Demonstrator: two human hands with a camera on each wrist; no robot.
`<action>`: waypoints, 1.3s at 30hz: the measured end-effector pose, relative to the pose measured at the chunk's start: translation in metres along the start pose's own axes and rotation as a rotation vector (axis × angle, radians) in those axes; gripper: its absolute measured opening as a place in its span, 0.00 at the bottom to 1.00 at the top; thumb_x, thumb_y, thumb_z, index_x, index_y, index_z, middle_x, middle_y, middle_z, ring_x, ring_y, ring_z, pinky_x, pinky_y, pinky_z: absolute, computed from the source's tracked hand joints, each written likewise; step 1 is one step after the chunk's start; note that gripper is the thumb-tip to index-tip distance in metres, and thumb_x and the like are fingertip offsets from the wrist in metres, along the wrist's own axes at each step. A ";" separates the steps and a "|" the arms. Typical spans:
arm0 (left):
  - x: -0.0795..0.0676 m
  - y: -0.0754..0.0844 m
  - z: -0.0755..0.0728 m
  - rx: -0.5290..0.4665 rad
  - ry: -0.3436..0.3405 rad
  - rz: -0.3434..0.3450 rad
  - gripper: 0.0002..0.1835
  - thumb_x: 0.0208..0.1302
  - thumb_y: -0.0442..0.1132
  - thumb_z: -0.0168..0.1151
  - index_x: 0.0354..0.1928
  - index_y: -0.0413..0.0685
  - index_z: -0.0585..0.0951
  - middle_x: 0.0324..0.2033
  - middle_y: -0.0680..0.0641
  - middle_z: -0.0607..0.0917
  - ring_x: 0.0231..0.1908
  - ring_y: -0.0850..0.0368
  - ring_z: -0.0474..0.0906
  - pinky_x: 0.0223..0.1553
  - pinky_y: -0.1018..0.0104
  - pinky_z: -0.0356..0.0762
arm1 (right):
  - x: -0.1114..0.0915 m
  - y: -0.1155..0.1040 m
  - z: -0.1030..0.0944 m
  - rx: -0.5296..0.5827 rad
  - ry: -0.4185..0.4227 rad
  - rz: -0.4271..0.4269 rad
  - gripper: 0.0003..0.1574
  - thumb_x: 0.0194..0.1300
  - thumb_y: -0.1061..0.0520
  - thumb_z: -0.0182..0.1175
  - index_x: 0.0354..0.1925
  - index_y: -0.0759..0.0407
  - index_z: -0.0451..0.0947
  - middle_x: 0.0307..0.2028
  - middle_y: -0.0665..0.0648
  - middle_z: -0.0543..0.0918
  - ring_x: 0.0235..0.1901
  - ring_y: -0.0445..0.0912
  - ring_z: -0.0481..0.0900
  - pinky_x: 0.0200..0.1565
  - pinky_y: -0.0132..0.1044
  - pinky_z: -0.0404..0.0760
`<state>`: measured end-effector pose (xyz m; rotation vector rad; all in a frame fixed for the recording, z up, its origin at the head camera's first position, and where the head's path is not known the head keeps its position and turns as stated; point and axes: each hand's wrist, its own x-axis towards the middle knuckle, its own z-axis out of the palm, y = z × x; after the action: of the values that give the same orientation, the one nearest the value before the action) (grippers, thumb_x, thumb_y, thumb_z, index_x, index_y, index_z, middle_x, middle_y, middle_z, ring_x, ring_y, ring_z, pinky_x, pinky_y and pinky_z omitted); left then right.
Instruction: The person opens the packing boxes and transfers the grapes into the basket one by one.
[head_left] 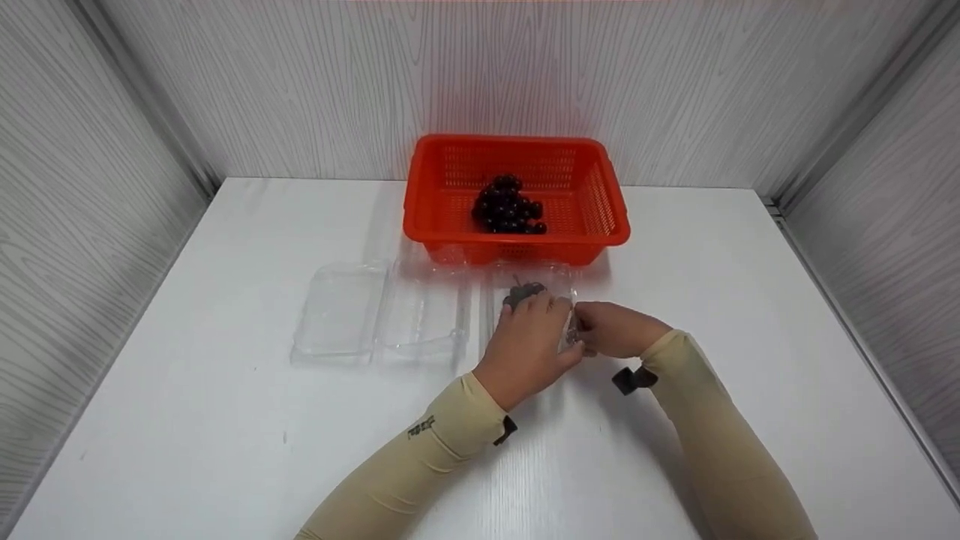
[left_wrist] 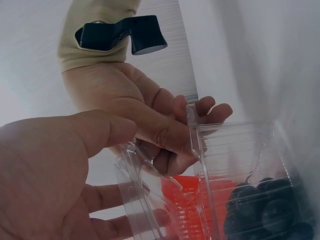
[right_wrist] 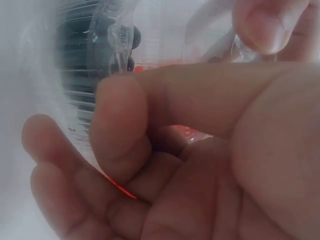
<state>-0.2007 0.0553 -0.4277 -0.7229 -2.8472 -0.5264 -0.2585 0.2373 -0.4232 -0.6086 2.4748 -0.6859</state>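
A clear plastic clamshell box with a bunch of dark grapes inside stands in front of the red basket, its lid partly raised. My left hand reaches over the box from the near side and holds the lid's edge between thumb and fingers, seen in the left wrist view. From the right side, my right hand pinches the box's rim, thumb inside and fingers outside. In the right wrist view, the right hand's fingers are curled at the box edge and hide part of it.
Behind the box is a red plastic basket holding another bunch of dark grapes. A second clear box lies open to the left, lid and base side by side. Pale wood-grain panels wall the white table at the back and sides.
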 end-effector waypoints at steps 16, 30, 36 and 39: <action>0.001 -0.004 -0.007 -0.094 0.091 -0.012 0.22 0.66 0.51 0.58 0.56 0.45 0.75 0.46 0.46 0.79 0.45 0.49 0.80 0.50 0.52 0.81 | 0.001 -0.001 0.001 0.035 -0.008 -0.028 0.10 0.62 0.68 0.49 0.37 0.56 0.74 0.22 0.49 0.71 0.27 0.45 0.68 0.36 0.40 0.69; 0.001 -0.006 -0.008 0.018 -0.007 0.012 0.35 0.64 0.66 0.67 0.60 0.47 0.79 0.50 0.45 0.80 0.51 0.51 0.79 0.54 0.56 0.82 | 0.000 0.000 0.002 -0.003 -0.006 0.042 0.07 0.71 0.62 0.56 0.46 0.59 0.79 0.28 0.51 0.80 0.32 0.46 0.74 0.40 0.41 0.74; 0.000 -0.009 -0.006 0.098 0.029 0.040 0.27 0.67 0.60 0.68 0.55 0.47 0.80 0.48 0.45 0.81 0.49 0.50 0.80 0.51 0.57 0.82 | 0.000 0.000 0.002 0.012 -0.018 0.073 0.11 0.71 0.62 0.56 0.51 0.60 0.79 0.34 0.54 0.82 0.34 0.47 0.76 0.42 0.42 0.76; 0.000 -0.009 -0.005 0.113 0.037 0.046 0.26 0.67 0.58 0.68 0.54 0.47 0.81 0.48 0.44 0.82 0.49 0.49 0.80 0.50 0.57 0.83 | 0.000 0.000 0.002 0.012 -0.020 0.067 0.08 0.72 0.62 0.56 0.48 0.60 0.79 0.34 0.54 0.82 0.33 0.47 0.76 0.42 0.41 0.76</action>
<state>-0.2051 0.0459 -0.4256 -0.7481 -2.7927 -0.3651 -0.2570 0.2365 -0.4242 -0.5233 2.4590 -0.6648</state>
